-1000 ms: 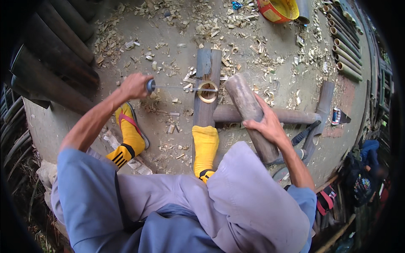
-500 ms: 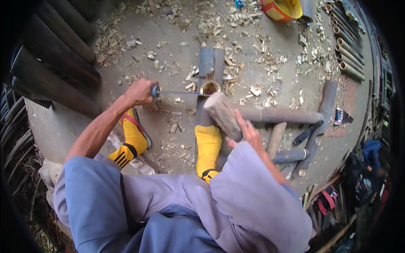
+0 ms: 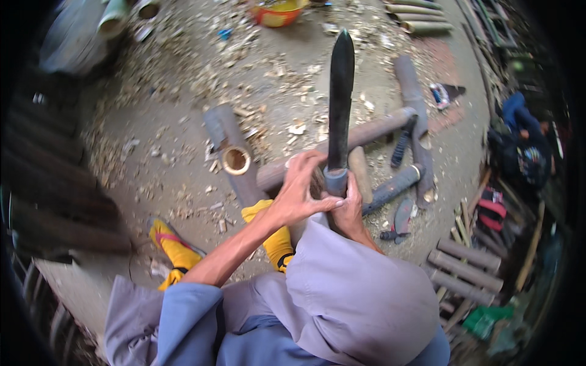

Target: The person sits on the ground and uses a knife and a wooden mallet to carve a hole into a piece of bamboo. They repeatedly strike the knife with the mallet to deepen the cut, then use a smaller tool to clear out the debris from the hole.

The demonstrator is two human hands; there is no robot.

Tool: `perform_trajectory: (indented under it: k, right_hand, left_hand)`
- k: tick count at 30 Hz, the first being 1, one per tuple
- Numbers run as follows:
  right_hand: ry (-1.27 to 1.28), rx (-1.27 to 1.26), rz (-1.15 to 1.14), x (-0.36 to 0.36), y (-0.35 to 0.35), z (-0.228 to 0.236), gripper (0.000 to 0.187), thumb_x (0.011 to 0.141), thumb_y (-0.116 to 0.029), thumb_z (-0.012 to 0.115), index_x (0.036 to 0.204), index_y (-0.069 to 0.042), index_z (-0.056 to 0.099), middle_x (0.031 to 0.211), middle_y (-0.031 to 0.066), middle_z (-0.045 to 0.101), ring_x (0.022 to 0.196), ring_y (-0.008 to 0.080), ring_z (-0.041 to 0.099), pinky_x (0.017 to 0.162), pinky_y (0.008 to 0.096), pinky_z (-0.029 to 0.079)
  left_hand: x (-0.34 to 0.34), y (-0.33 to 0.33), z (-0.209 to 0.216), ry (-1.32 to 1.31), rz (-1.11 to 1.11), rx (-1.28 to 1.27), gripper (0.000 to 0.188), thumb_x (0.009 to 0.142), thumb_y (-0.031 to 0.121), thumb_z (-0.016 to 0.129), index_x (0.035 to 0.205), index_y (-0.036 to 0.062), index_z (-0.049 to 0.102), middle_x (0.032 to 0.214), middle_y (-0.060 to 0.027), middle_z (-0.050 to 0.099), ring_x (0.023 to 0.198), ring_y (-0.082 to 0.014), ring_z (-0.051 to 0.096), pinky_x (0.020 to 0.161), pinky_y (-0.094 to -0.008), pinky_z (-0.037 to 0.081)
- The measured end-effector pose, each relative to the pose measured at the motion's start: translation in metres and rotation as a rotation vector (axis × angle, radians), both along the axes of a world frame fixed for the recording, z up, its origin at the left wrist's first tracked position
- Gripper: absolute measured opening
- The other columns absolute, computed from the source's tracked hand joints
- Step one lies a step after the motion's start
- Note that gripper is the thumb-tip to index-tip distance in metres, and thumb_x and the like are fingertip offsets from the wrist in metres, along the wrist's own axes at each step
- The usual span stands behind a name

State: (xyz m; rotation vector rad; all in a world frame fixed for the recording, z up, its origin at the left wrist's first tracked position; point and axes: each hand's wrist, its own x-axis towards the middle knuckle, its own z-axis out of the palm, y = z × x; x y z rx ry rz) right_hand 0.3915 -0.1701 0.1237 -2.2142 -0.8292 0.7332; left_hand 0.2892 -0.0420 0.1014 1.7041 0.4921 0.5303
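Note:
Above my lap, my right hand (image 3: 349, 210) is wrapped round the grey handle (image 3: 335, 182) of a large knife (image 3: 341, 97), its dark blade pointing up and away from me. Beside it, my left hand (image 3: 299, 192) curls its fingers over a wooden block (image 3: 317, 180), mostly hidden behind both hands; the left thumb lies against the right hand. To the left, a bamboo pole (image 3: 223, 125) with a round opening lies on the ground beside my yellow-socked foot (image 3: 278, 244).
Joined bamboo pieces (image 3: 381, 131) lie beyond my hands, with a dark-handled tool (image 3: 400, 146) against them. A second small tool (image 3: 403, 216) lies nearer. Shavings (image 3: 274, 73) litter the floor. An orange-yellow bowl (image 3: 278, 13) is at the far edge, stacked bamboo (image 3: 467, 268) at right.
The knife has passed from my left hand to my right and now points up, away from the bamboo opening. My left hand has come across to the wooden block; the view has shifted right.

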Motion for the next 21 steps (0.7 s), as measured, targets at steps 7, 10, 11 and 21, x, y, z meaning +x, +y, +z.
perform_trajectory:
  k: [7,10,11,21]
  right_hand:
    - [-0.195,-0.47,-0.25,0.098,-0.092,-0.039,0.057,0.07,-0.016,0.065,0.123,-0.002,0.048,0.102,0.0242,0.062,0.09,0.0428,0.059,0.081,0.0481,0.046]
    - [-0.253,-0.477,-0.204,0.116,-0.131,-0.066,0.06,0.071,-0.018,0.067,0.125,-0.003,0.047,0.11,0.0262,0.059,0.099,0.0441,0.055,0.087,0.0488,0.043]
    - [-0.3,-0.439,-0.171,0.115,-0.133,-0.072,0.061,0.072,-0.019,0.068,0.127,-0.004,0.047,0.112,0.0262,0.058,0.101,0.0437,0.053,0.088,0.0485,0.042]
    - [-0.57,-0.363,0.017,0.034,-0.094,-0.056,0.092,0.069,-0.028,0.076,0.144,-0.005,0.029,0.116,0.0274,0.054,0.106,0.0399,0.052,0.092,0.0476,0.041]
  left_hand:
    - [-0.076,0.039,-0.057,0.28,0.452,-0.14,0.027,0.078,0.008,0.066,0.104,0.0027,0.061,0.095,-0.0073,0.062,0.086,-0.0169,0.061,0.078,-0.0318,0.051]
    - [-0.099,0.04,-0.064,0.393,0.41,-0.2,0.025,0.078,0.006,0.065,0.103,0.0022,0.061,0.092,-0.0068,0.063,0.082,-0.0157,0.061,0.074,-0.0311,0.05]
    - [-0.102,0.04,-0.062,0.435,0.391,-0.211,0.025,0.078,0.005,0.065,0.102,0.0021,0.061,0.091,-0.0067,0.063,0.082,-0.0156,0.061,0.073,-0.0309,0.05]
    - [-0.101,0.026,-0.084,0.433,0.517,0.014,0.035,0.074,-0.001,0.065,0.108,0.0004,0.057,0.1,-0.0119,0.056,0.089,-0.023,0.058,0.079,-0.0335,0.049]
